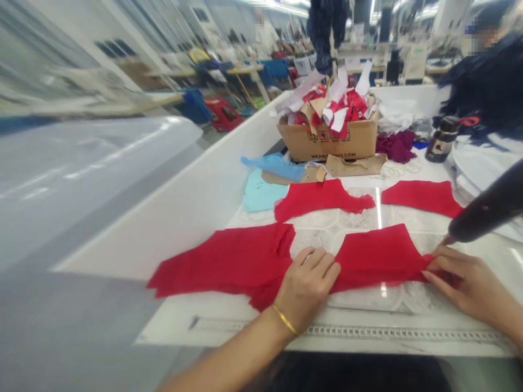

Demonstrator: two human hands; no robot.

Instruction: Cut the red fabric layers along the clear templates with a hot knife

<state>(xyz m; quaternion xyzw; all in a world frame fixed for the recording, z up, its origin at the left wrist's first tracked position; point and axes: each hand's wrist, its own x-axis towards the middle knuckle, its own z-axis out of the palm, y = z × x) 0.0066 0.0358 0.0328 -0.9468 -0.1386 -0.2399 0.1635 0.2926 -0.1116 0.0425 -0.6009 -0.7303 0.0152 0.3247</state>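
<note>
A red cut fabric piece (pixel 376 250) lies between my two hands on the white table. My left hand (pixel 312 280), with a yellow bangle at the wrist, has its fingers curled closed on the left end of that piece. My right hand (pixel 461 277) pinches the piece's right corner between thumb and fingers. Left of my left hand spreads a stack of red fabric pieces (pixel 229 258). Two more red pieces, a left one (pixel 322 197) and a right one (pixel 423 196), lie flat farther back. Close above my right hand hangs a dark rounded tool (pixel 486 209).
A measuring tape (pixel 368 331) runs along the table's front edge. At the back stands a cardboard box (pixel 330 142) heaped with red and white scraps, with a dark bottle (pixel 442 140) to its right. Light blue cloth (pixel 278 165) lies before the box. A person (pixel 486 81) is at the back right.
</note>
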